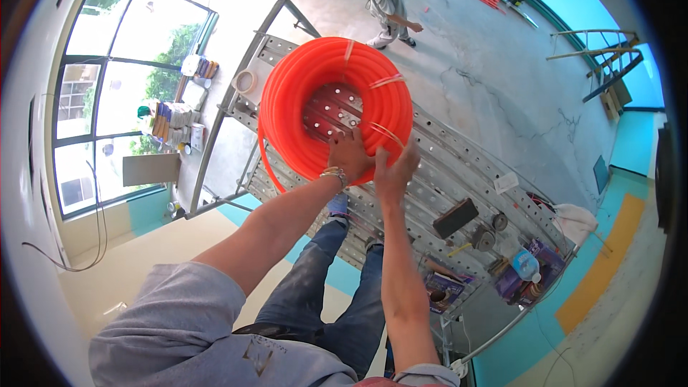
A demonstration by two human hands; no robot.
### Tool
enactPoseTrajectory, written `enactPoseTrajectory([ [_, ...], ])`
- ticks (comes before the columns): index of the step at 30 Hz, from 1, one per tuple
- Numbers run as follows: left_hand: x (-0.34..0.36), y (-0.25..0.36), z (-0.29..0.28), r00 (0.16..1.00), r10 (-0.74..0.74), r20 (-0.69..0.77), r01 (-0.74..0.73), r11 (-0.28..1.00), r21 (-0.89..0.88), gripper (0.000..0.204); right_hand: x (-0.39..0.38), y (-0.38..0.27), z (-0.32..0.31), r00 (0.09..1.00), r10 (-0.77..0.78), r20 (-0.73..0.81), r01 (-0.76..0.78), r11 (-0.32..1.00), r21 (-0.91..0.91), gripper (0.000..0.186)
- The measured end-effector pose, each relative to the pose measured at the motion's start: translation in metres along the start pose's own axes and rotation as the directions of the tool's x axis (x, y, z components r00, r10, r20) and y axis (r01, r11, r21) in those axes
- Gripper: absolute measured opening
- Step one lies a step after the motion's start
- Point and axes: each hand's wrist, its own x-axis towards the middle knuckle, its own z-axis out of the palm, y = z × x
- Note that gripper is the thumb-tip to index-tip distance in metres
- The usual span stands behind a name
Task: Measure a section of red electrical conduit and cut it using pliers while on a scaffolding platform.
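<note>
grey short-sleeved shirt (172, 304) | dark chest print (259, 360) | blue jeans (301, 272), turned-up cuffs (342, 221) | left-wrist bracelet (334, 173)

Touching the near side of a tied coil of orange-red plastic tubing (287, 125), with the left hand (347, 156) at the central opening and the right hand (396, 172) by the outer rim. Standing on a perforated metal scaffold platform (448, 154), with a tape roll (237, 84) left of the coil and a dark rectangular block (456, 218) to the right.
</note>
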Motion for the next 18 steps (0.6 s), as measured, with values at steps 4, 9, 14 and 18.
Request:
enactPoseTrajectory([
  [4, 0.013, -0.022, 0.024, 0.997, 0.071, 0.001, -0.071, 0.997, 0.009, 0.101, 0.059, -0.058, 0.056, 0.898, 0.438, 0.031, -0.394, 0.834, -0.386, 0.110],
  [9, 0.011, -0.034, -0.005, 0.974, 0.215, 0.065, -0.207, 0.972, -0.111, 0.094, 0.075, -0.052, 0.069, 0.875, 0.484, -0.020, -0.432, 0.760, -0.486, 0.116],
  [14, -0.003, -0.095, -0.042, 0.860, 0.457, -0.225, -0.487, 0.868, -0.098, 0.068, 0.076, -0.056, 0.069, 0.875, 0.481, -0.052, -0.428, 0.718, -0.550, 0.116],
  [18, -0.005, -0.130, -0.060, 0.765, 0.341, -0.546, -0.391, 0.920, 0.026, 0.043, 0.074, -0.049, 0.077, 0.898, 0.413, -0.154, -0.419, 0.691, -0.590, 0.116],
])
